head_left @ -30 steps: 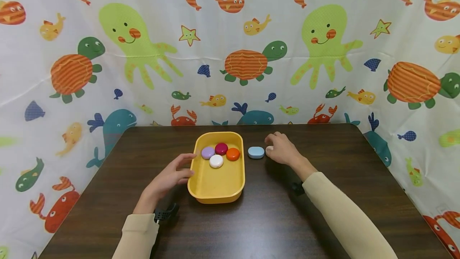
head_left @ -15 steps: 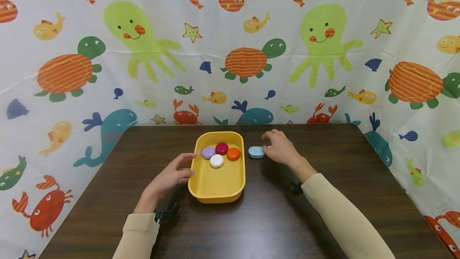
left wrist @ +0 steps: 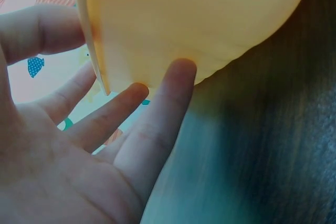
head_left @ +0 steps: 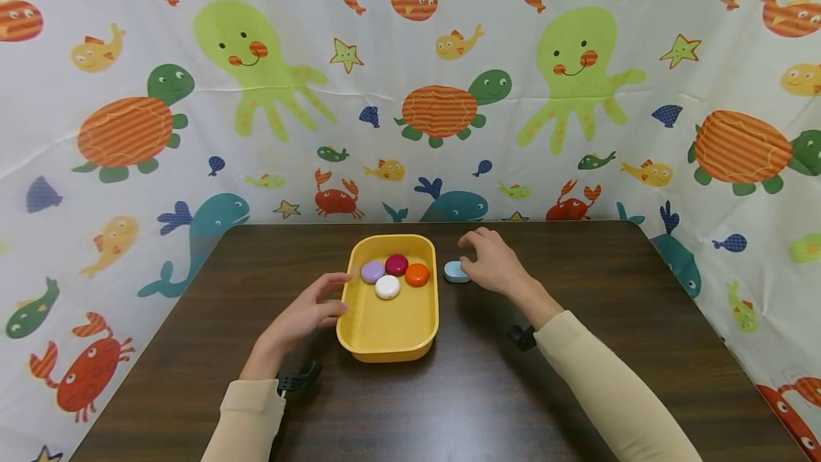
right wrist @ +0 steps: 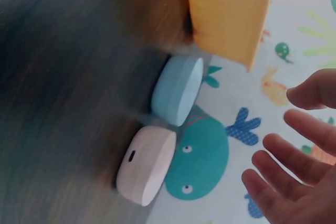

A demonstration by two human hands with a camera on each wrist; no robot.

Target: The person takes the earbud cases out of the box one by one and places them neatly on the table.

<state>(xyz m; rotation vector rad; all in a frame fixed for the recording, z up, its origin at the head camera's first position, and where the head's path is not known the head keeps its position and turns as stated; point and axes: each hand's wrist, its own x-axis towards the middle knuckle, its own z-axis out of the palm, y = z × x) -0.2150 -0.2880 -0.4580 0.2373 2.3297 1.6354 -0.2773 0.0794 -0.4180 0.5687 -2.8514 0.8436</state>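
Note:
A yellow tray (head_left: 388, 330) stands mid-table. In it lie a lilac case (head_left: 372, 272), a crimson case (head_left: 396, 264), an orange case (head_left: 417, 275) and a white case (head_left: 388, 287), all small and rounded. My left hand (head_left: 300, 319) touches the tray's left wall with extended fingertips (left wrist: 182, 72). Right of the tray, my right hand (head_left: 497, 264) hovers with loosely bent fingers, overlapping a light blue case (head_left: 452, 273) in the head view. From the right wrist, a pale pink earbud-style case (right wrist: 147, 165) with a dark slot shows beside the blue one; my hand hides it in the head view.
The dark wooden table (head_left: 398, 412) ends at a back edge just beyond the tray. Behind it hangs a white curtain (head_left: 385, 34) printed with sea animals. Each wrist wears a black strap.
My right hand has shifted left, now covering part of the light blue case. My left hand and the tray stay put. The head view has turned slightly.

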